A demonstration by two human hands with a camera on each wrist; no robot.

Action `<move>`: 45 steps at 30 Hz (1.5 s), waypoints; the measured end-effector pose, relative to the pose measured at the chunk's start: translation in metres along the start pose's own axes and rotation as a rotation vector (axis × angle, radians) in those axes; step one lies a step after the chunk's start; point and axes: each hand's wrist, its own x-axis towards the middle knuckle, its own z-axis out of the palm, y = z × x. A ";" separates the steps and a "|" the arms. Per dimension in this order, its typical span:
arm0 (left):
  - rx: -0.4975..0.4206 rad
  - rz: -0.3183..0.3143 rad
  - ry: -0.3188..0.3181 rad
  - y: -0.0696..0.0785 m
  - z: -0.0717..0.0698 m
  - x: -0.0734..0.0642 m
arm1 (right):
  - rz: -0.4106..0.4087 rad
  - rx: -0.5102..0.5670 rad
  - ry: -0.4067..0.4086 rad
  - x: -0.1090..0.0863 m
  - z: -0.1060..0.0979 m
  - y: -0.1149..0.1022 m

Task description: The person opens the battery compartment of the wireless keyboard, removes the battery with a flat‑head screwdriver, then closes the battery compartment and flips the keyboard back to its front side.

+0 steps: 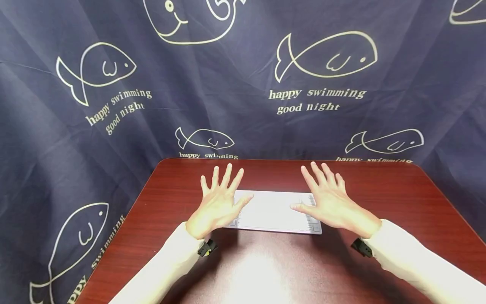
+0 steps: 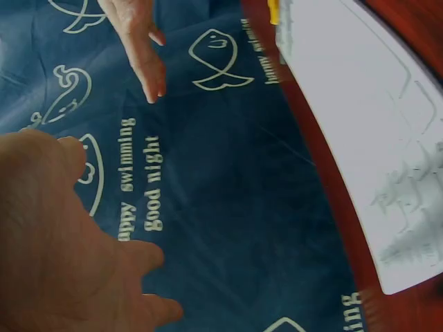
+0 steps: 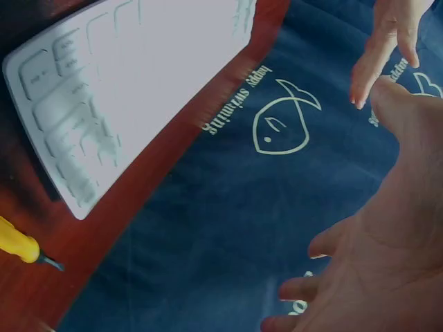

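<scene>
A white keyboard (image 1: 271, 211) lies flat on the table, its middle washed out by glare. My left hand (image 1: 218, 207) hovers over its left end, fingers spread and straight, palm down. Over the other end my right hand (image 1: 334, 207) is held the same way, also spread and holding nothing. Both wrist views show the keyboard (image 3: 166, 62) apart from the palms. A yellow-handled tool with a thin dark metal tip (image 3: 19, 243) lies on the table beside the keyboard in the right wrist view; in the head view it cannot be seen.
The reddish-brown wooden table (image 1: 152, 219) has rounded far corners. Behind it hangs a dark blue curtain (image 1: 243, 84) printed with fish outlines and lettering. Small black devices (image 1: 362, 248) are strapped at both wrists, over white sleeves (image 1: 425, 261). Bright glare falls on the near tabletop.
</scene>
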 end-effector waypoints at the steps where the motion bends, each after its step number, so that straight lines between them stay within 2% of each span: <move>1: 0.000 -0.001 0.008 -0.001 0.002 0.000 | -0.002 0.009 0.004 0.001 0.002 0.001; 5: -0.001 -0.001 0.038 -0.006 0.011 0.001 | 0.003 0.056 0.010 0.006 0.011 0.005; 8: -0.004 -0.011 0.030 -0.011 0.020 0.001 | 0.007 0.083 0.004 0.009 0.020 0.009; 16: 0.001 -0.071 -0.066 -0.025 0.044 -0.002 | -0.003 0.117 -0.035 0.014 0.050 0.014; 22: -0.027 -0.101 -0.124 -0.033 0.059 -0.005 | -0.051 0.122 -0.068 0.016 0.066 0.016; 29: -0.134 -0.115 -0.156 -0.038 0.070 -0.013 | -0.100 0.143 -0.135 0.019 0.079 0.015; 34: -0.213 -0.093 -0.166 -0.042 0.077 -0.013 | -0.120 0.131 -0.150 0.022 0.085 0.015; 39: -0.323 -0.097 -0.157 -0.046 0.079 -0.013 | -0.112 0.113 -0.150 0.024 0.089 0.012; 45: -0.451 -0.148 -0.105 -0.048 0.080 -0.007 | -0.115 0.089 -0.151 0.025 0.089 0.011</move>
